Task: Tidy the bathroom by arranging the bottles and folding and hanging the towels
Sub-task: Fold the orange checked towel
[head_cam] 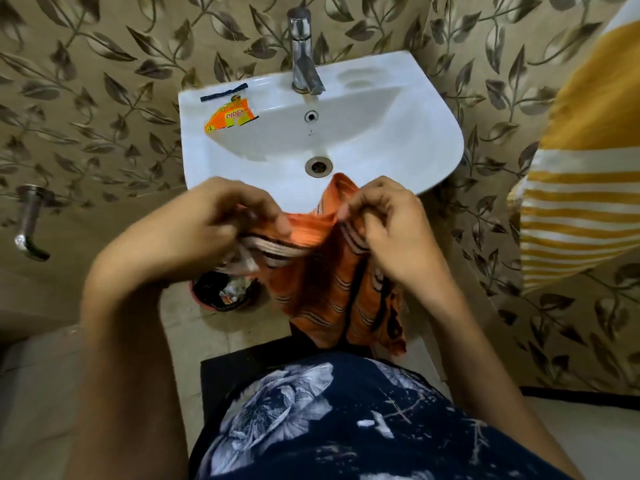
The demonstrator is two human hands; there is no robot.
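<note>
Both hands pinch the top edge of an orange towel (332, 282) in front of the sink (433, 140). Left hand (221, 216) grips bunched cloth between thumb and curled fingers; right hand (384, 223) nips a corner near the sink's front rim, fingers curled round it. Between the hands the edge sags a little, and the rest hangs down in loose folds toward the floor, in front of the person's body.

Judging by the drape, the towel is thin, light and limp, with no stiffness to hold a fold unaided. It should not slip from a dry pinch, and nothing about it is fragile. Best hold is at two corners of one edge, pulled taut so the cloth hangs flat before folding; the left grip looks bunched, so finding the true corner there seems the next need.

A second towel (581, 188), yellow with white stripes, hangs at the right.

Sink basin holds no water that I can see; an orange wrapper (230, 118) lies on its left ledge. Below the sink a small bin (225, 294) holds scraps of litter, partly hidden by the left hand and towel.
</note>
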